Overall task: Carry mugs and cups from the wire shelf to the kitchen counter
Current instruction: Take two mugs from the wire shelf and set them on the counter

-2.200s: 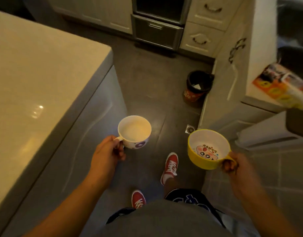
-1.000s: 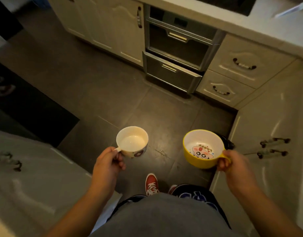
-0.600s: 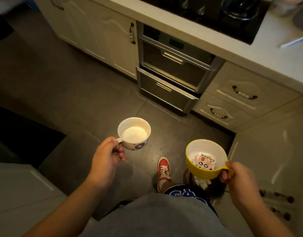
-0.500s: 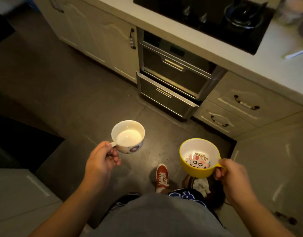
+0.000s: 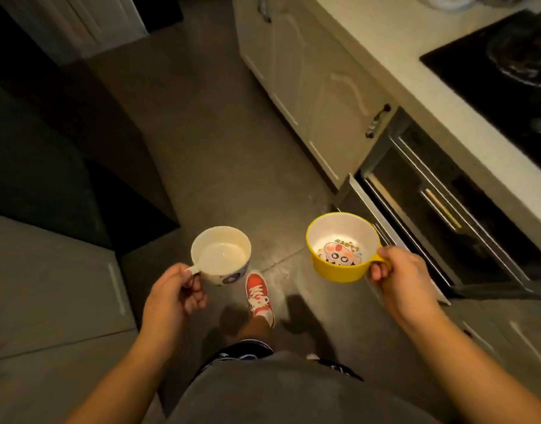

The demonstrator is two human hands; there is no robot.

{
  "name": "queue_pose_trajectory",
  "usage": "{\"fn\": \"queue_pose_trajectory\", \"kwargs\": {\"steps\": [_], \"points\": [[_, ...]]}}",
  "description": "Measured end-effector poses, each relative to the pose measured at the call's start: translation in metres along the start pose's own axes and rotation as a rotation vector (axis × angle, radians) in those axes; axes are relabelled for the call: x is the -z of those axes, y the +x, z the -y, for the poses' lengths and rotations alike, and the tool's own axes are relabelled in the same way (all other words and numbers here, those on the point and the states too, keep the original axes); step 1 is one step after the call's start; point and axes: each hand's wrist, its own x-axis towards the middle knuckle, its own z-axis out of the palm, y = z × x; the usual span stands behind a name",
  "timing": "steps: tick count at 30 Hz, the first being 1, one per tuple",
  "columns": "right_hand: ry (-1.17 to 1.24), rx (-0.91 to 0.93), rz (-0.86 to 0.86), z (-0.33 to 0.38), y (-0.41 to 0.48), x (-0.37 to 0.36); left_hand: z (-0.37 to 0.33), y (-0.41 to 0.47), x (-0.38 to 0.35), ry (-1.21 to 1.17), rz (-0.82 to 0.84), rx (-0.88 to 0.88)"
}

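Note:
My left hand point(image 5: 171, 296) grips the handle of a white mug point(image 5: 221, 255) with a purple mark on its side, held upright over the floor. My right hand point(image 5: 399, 280) grips the handle of a yellow cup point(image 5: 342, 246) that has a cartoon face printed inside; it is upright too. Both look empty. The pale kitchen counter point(image 5: 394, 47) runs along the upper right, above and to the right of the yellow cup. The wire shelf is out of view.
A black hob point(image 5: 501, 75) is set into the counter, with an oven point(image 5: 440, 209) below it whose lower drawer stands out. Cream cabinet doors point(image 5: 312, 87) line the right. A grey cabinet point(image 5: 49, 286) stands at left, and a dark floor aisle point(image 5: 202, 148) runs ahead.
The view has swung left as I walk: the oven and hob slid to the right edge and the aisle opened ahead. Both hands still hold their cups at the same height.

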Motion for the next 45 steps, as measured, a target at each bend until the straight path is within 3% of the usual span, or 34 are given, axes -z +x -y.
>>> {"fn": "queue_pose_trajectory", "kwargs": {"steps": [5, 9, 18, 22, 26, 36, 45], "points": [[-0.027, 0.014, -0.023, 0.034, 0.078, -0.071, -0.045, 0.083, 0.022, -0.071, -0.078, 0.03], [-0.04, 0.007, -0.057, 0.064, 0.113, -0.097, -0.085, 0.14, 0.025, -0.086, -0.025, -0.005], [-0.145, -0.062, -0.137, 0.103, 0.197, -0.103, -0.169, 0.259, -0.037, -0.031, -0.003, 0.045], [-0.134, -0.077, -0.154, 0.114, 0.265, -0.117, -0.203, 0.319, -0.066, -0.016, -0.031, -0.004], [-0.162, -0.072, -0.105, 0.135, 0.347, -0.148, -0.234, 0.376, -0.08, -0.004, -0.123, 0.067], [-0.21, 0.047, 0.16, 0.213, 0.518, -0.305, -0.297, 0.468, -0.047, -0.011, -0.237, 0.023], [-0.239, 0.047, 0.186, 0.248, 0.64, -0.439, -0.367, 0.614, -0.008, 0.019, -0.276, 0.015]]}}
